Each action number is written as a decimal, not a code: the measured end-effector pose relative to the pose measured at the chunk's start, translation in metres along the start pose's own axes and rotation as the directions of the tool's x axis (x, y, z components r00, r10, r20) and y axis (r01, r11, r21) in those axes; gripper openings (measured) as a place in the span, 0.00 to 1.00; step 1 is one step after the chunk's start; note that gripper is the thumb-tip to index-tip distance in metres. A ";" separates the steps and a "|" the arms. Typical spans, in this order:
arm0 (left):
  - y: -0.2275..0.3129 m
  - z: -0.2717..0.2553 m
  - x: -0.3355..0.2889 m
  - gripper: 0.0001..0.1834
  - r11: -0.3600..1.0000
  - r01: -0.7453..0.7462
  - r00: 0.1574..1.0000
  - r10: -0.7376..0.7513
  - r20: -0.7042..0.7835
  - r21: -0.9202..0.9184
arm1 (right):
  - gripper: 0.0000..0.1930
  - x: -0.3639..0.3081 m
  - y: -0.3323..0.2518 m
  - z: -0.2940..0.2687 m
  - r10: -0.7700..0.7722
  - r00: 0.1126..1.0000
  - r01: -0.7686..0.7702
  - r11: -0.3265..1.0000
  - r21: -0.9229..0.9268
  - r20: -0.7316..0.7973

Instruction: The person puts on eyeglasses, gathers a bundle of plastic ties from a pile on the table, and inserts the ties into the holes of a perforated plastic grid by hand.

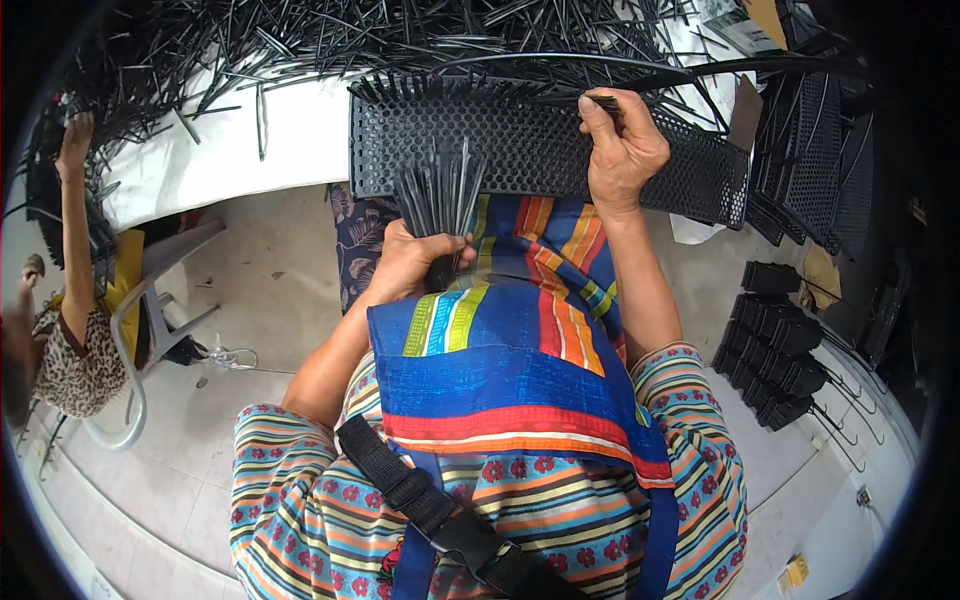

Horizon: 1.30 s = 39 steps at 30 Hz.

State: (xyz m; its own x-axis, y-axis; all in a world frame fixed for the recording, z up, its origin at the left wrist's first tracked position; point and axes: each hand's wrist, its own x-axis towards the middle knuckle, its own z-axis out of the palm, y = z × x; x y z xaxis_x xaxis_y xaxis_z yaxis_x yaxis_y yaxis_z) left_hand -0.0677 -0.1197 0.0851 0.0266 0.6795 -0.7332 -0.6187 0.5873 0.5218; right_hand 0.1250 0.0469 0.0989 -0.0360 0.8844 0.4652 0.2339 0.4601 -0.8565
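A bundle of thin black strips [440, 195] stands up fanned out in my left hand [415, 255], whose fingers are wrapped round its lower end. Behind the bundle, a long black perforated panel [530, 150] lies across my lap and the table edge, with rows of small holes. Short black strips stick up along the far edge of the panel, mostly on its left and middle. Over the right part of that edge, my right hand [625, 150] pinches a short black strip [604, 102] between thumb and fingers.
Loose black strips [270, 40] lie heaped over the white table [200, 170]. More perforated panels [810, 150] lean at the right, above stacked black blocks [775, 340] on the floor. Another person's arm [75, 210] reaches up at the left, by a grey chair [150, 310].
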 end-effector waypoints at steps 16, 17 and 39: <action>-0.003 -0.006 0.004 0.07 0.999 0.035 0.999 -0.035 0.013 -0.006 | 0.07 0.012 -0.013 0.014 -0.043 0.996 0.058 0.973 -0.221 0.072; -0.003 -0.006 0.004 0.07 0.999 0.036 0.999 -0.036 0.010 -0.034 | 0.07 0.012 -0.015 0.014 -0.064 0.993 0.088 0.963 -0.254 0.102; 0.010 -0.003 -0.004 0.13 0.993 0.096 0.992 -0.089 0.088 -0.074 | 0.06 -0.057 -0.022 0.040 0.578 0.519 -0.768 0.638 0.047 0.630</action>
State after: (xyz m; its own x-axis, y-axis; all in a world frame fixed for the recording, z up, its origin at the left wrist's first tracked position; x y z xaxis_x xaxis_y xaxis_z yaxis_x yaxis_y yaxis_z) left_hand -0.0766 -0.1180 0.0918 0.1505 0.6605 -0.7356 -0.6693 0.6156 0.4159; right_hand 0.0827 -0.0104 0.0817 -0.4958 0.7737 -0.3944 0.1312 -0.3822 -0.9147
